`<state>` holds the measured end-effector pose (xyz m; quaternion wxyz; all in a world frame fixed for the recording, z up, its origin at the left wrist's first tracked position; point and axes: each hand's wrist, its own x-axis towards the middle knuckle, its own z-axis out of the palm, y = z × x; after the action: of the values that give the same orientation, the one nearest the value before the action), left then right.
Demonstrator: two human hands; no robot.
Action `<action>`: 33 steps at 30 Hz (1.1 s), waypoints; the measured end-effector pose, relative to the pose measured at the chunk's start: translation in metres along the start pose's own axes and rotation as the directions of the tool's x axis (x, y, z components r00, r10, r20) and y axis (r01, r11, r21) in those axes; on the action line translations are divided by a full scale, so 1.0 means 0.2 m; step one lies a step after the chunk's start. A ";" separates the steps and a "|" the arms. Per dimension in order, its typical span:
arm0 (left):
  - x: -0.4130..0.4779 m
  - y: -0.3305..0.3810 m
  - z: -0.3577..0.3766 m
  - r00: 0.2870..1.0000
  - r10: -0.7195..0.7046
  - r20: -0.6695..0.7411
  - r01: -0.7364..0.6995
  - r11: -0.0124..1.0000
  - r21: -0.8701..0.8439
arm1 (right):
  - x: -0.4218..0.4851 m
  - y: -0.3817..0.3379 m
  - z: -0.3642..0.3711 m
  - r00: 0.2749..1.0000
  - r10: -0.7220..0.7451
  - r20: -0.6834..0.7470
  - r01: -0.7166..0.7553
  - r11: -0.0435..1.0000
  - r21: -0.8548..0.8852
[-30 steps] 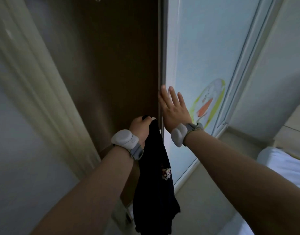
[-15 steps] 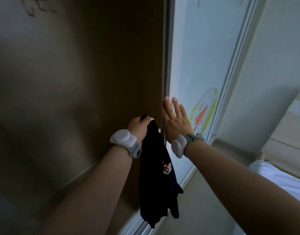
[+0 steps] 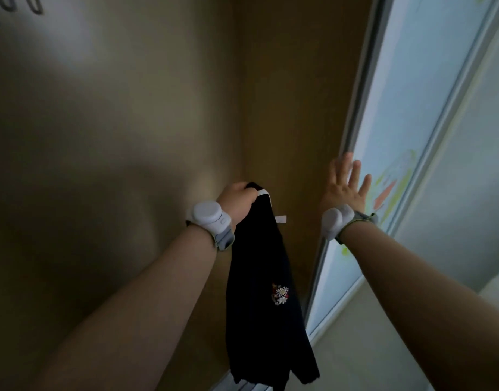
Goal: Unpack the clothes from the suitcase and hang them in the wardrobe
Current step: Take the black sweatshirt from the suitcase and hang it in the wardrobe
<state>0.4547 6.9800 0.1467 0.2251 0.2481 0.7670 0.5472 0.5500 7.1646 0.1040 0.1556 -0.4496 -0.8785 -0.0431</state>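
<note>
At the wardrobe (image 3: 271, 108) opening, gripping the black garment (image 3: 259, 277) by its top in the left hand (image 3: 237, 203), length hanging straight down, with the flat right hand (image 3: 344, 190) pressed on the sliding door (image 3: 412, 108) alongside.

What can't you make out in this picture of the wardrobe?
- Head view, top left: hook-like shapes, blurred and cut off by the edge.
- The left hand and its grip on the dark garment: fingers hidden behind the hand.
- The drawing on the sliding door: blurred, partly covered by the right hand.
- The suitcase: outside the frame.
</note>
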 end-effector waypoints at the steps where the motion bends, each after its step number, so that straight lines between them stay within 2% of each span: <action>1: 0.02 0.01 0.00 0.999 0.011 -0.033 -0.010 1.000 0.006 | 0.05 -0.02 -0.01 1.000 0.025 0.000 -0.025 0.999 0.039; 3: 0.05 0.02 0.00 0.998 0.013 -0.057 -0.011 0.999 0.031 | 0.10 -0.08 -0.04 0.999 -0.027 -0.027 0.031 0.987 0.156; 4: 0.07 0.04 0.00 0.997 0.012 -0.073 -0.009 0.999 0.044 | 0.13 -0.12 -0.05 0.986 -0.158 -0.045 0.164 0.953 0.256; 5: 0.09 0.07 0.02 0.995 0.012 -0.096 -0.008 0.999 0.044 | 0.16 -0.16 -0.05 0.939 -0.339 -0.065 0.337 0.861 0.380; 6: 0.09 0.08 0.02 0.995 0.019 -0.098 -0.014 0.998 0.053 | 0.13 -0.19 -0.04 0.885 -0.463 -0.047 0.419 0.746 0.518; 7: 0.10 0.11 0.03 0.988 0.016 -0.152 -0.007 0.998 0.056 | 0.15 -0.24 -0.03 0.796 -0.605 -0.008 0.444 0.575 0.688; 8: 0.11 0.12 0.01 0.988 0.006 -0.155 0.002 0.998 0.057 | 0.13 -0.28 -0.02 0.741 -0.669 0.054 0.354 0.458 0.815; 9: 0.11 0.13 0.00 0.988 -0.001 -0.154 0.012 0.998 0.069 | 0.12 -0.30 0.00 0.715 -0.688 0.129 0.202 0.379 0.903; 10: 0.10 0.15 0.00 0.979 -0.016 -0.205 0.032 0.997 0.073 | 0.15 -0.32 0.02 0.665 -0.729 0.163 0.115 0.316 0.942; 11: 0.10 0.15 -0.02 0.974 -0.032 -0.223 0.046 0.997 0.056 | 0.16 -0.32 0.04 0.639 -0.749 0.174 0.110 0.313 0.943; 12: 0.09 0.17 -0.04 0.962 -0.045 -0.270 0.057 0.998 0.036 | 0.17 -0.32 0.07 0.604 -0.777 0.178 0.169 0.343 0.924; 14: 0.06 0.17 -0.08 0.917 -0.070 -0.392 0.080 0.997 0.011 | 0.19 -0.35 0.13 0.550 -0.823 0.139 0.258 0.326 0.910; 16: 0.03 0.17 -0.14 0.874 -0.074 -0.480 0.088 0.996 0.008 | 0.19 -0.38 0.16 0.506 -0.854 0.123 0.169 0.238 0.956; 18: -0.03 0.18 -0.19 0.838 -0.088 -0.538 0.101 0.995 -0.006 | 0.17 -0.46 0.16 0.393 -0.911 0.124 0.039 0.151 0.988; 19: -0.06 0.18 -0.20 0.829 -0.096 -0.551 0.099 0.995 -0.025 | 0.15 -0.50 0.15 0.318 -0.942 0.110 0.035 0.127 0.991; 20: -0.09 0.19 -0.21 0.821 -0.091 -0.564 0.091 0.995 -0.028 | 0.13 -0.54 0.15 0.248 -0.965 0.080 0.059 0.098 0.993; 22: -0.17 0.21 -0.23 0.787 -0.066 -0.613 0.079 0.997 -0.005 | 0.05 -0.64 0.11 0.190 -0.981 0.038 0.148 0.067 0.987; 23: -0.19 0.21 -0.25 0.781 -0.064 -0.621 0.077 0.997 -0.005 | 0.05 -0.66 0.10 0.246 -0.969 0.018 0.184 0.065 0.981; 25: -0.27 0.22 -0.33 0.719 -0.055 -0.693 0.108 0.994 0.034 | 0.04 -0.72 0.03 0.370 -0.928 -0.047 0.232 0.043 0.972; 26: -0.33 0.22 -0.38 0.693 -0.040 -0.719 0.163 0.981 0.103 | 0.03 -0.75 0.00 0.444 -0.892 -0.084 0.233 0.024 0.972; 27: -0.36 0.21 -0.40 0.706 -0.015 -0.708 0.234 0.949 0.212 | 0.06 -0.75 -0.04 0.522 -0.846 -0.113 0.209 -0.002 0.978; 28: -0.40 0.21 -0.44 0.716 0.008 -0.698 0.321 0.884 0.340 | 0.06 -0.78 -0.08 0.568 -0.810 -0.146 0.183 -0.049 0.982; 30: -0.50 0.19 -0.48 0.703 0.039 -0.710 0.481 0.709 0.516 | 0.04 -0.83 -0.22 0.595 -0.774 -0.218 0.188 -0.130 0.974; 31: -0.53 0.18 -0.51 0.672 0.038 -0.739 0.563 0.621 0.544 | 0.02 -0.85 -0.29 0.592 -0.766 -0.252 0.203 -0.161 0.966; 33: -0.63 0.20 -0.57 0.556 -0.001 -0.831 0.752 0.426 0.503 | -0.01 -0.90 -0.42 0.608 -0.738 -0.293 0.208 -0.208 0.956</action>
<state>0.4864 6.8291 0.2276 -0.1163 -0.1202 0.9821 0.0871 0.4254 7.0381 0.1940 0.2028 0.1746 -0.7623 0.5893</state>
